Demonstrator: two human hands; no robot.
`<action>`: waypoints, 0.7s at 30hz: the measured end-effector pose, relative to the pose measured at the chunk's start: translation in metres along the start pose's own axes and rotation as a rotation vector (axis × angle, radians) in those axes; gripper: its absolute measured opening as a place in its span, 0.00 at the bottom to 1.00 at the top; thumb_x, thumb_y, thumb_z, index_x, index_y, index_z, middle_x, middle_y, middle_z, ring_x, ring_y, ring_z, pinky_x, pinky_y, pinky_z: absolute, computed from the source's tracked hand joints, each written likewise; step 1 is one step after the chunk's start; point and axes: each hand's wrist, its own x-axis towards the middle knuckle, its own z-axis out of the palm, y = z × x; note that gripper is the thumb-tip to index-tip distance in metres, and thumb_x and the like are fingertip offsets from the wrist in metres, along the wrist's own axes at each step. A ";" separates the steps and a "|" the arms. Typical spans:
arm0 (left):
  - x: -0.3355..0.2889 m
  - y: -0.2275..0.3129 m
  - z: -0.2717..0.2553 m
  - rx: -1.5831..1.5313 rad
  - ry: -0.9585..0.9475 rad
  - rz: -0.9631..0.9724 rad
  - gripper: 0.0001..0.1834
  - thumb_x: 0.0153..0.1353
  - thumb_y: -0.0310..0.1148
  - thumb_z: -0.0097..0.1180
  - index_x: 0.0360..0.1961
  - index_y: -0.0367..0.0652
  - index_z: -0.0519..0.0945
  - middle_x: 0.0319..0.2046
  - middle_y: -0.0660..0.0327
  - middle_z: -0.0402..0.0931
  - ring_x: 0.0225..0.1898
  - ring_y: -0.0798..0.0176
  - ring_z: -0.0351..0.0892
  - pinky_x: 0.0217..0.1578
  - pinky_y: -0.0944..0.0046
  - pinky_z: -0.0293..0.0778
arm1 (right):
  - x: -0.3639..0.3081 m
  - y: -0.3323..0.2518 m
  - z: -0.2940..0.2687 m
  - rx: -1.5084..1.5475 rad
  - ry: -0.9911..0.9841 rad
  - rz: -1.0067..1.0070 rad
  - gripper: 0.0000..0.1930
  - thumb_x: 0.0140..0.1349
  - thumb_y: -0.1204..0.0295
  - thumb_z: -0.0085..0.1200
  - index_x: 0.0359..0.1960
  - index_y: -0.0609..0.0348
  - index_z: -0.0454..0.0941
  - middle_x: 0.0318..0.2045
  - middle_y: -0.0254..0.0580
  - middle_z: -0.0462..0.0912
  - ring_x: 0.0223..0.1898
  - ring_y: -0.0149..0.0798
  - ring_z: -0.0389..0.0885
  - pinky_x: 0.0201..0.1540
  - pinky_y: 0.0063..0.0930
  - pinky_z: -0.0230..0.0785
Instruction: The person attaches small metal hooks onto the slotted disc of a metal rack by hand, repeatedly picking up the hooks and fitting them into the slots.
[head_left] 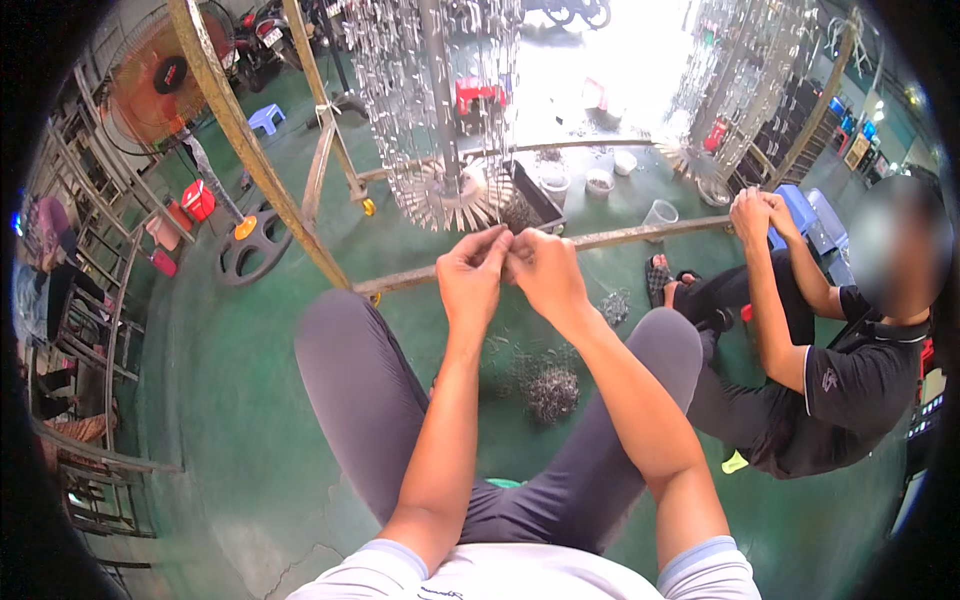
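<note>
My left hand (472, 275) and my right hand (545, 272) meet just below a round hanging rack (455, 190). Fingers of both hands are pinched together, and whatever they hold is too small to make out. Many small shiny metal pieces (385, 110) hang in strings around the rack's central pole. Its lower end carries a ring of pale, flat spokes, close above my fingertips. A pile of small metal bits (552, 393) lies on the floor between my knees.
A worn metal frame bar (640, 235) crosses in front of me. A co-worker (840, 380) sits at right, hands raised by a second hanging rack (735, 90). Beyond the bar stand a black tray (537, 195) and white tubs (599, 182). A large fan (165, 80) is at left.
</note>
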 end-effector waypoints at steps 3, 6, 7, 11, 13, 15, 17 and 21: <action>0.004 -0.004 -0.005 0.088 -0.029 0.073 0.13 0.64 0.31 0.64 0.44 0.31 0.85 0.34 0.58 0.86 0.34 0.72 0.82 0.35 0.72 0.78 | -0.003 0.000 0.004 0.157 0.024 0.078 0.06 0.58 0.77 0.60 0.29 0.71 0.80 0.24 0.54 0.85 0.26 0.45 0.87 0.30 0.34 0.76; 0.002 -0.003 -0.003 0.015 -0.045 0.092 0.13 0.65 0.30 0.63 0.45 0.30 0.84 0.35 0.56 0.86 0.34 0.72 0.82 0.36 0.72 0.78 | -0.007 0.003 0.006 0.226 0.071 0.104 0.06 0.58 0.77 0.61 0.31 0.70 0.81 0.25 0.49 0.86 0.27 0.38 0.88 0.31 0.30 0.78; 0.001 -0.005 -0.003 0.016 -0.045 0.090 0.13 0.65 0.30 0.63 0.45 0.30 0.84 0.35 0.56 0.86 0.34 0.72 0.82 0.36 0.72 0.78 | -0.009 0.003 0.005 0.166 0.065 0.107 0.07 0.59 0.76 0.61 0.32 0.71 0.81 0.25 0.48 0.87 0.27 0.35 0.88 0.31 0.27 0.79; 0.001 -0.011 -0.009 -0.100 -0.093 0.021 0.13 0.64 0.27 0.63 0.46 0.28 0.82 0.39 0.51 0.85 0.41 0.65 0.84 0.44 0.67 0.79 | -0.012 0.002 0.012 0.121 0.123 0.082 0.07 0.58 0.76 0.62 0.30 0.69 0.80 0.25 0.53 0.86 0.29 0.43 0.88 0.32 0.31 0.77; 0.001 -0.011 -0.014 -0.105 -0.117 0.009 0.15 0.63 0.24 0.64 0.48 0.26 0.80 0.41 0.49 0.84 0.43 0.64 0.84 0.46 0.67 0.80 | -0.014 0.001 0.016 0.101 0.128 0.083 0.07 0.58 0.76 0.62 0.29 0.69 0.79 0.25 0.54 0.85 0.30 0.45 0.88 0.31 0.32 0.77; 0.003 -0.015 -0.017 -0.110 -0.131 0.033 0.15 0.63 0.25 0.63 0.48 0.26 0.80 0.41 0.49 0.84 0.44 0.64 0.84 0.46 0.67 0.80 | -0.013 0.000 0.015 0.078 0.135 0.080 0.08 0.58 0.75 0.62 0.29 0.70 0.79 0.25 0.56 0.84 0.30 0.48 0.88 0.31 0.34 0.76; 0.003 -0.018 -0.019 -0.116 -0.148 0.061 0.15 0.63 0.25 0.63 0.48 0.26 0.80 0.41 0.49 0.84 0.44 0.64 0.84 0.46 0.67 0.80 | -0.013 0.002 0.016 0.077 0.140 0.072 0.08 0.58 0.75 0.62 0.29 0.70 0.79 0.25 0.56 0.85 0.30 0.48 0.88 0.31 0.34 0.76; 0.007 -0.022 -0.023 -0.053 -0.146 0.021 0.14 0.64 0.27 0.62 0.47 0.28 0.81 0.40 0.54 0.84 0.41 0.67 0.83 0.45 0.69 0.78 | -0.014 -0.004 0.017 0.076 0.125 0.035 0.08 0.58 0.76 0.63 0.29 0.70 0.79 0.25 0.56 0.85 0.30 0.48 0.88 0.32 0.34 0.77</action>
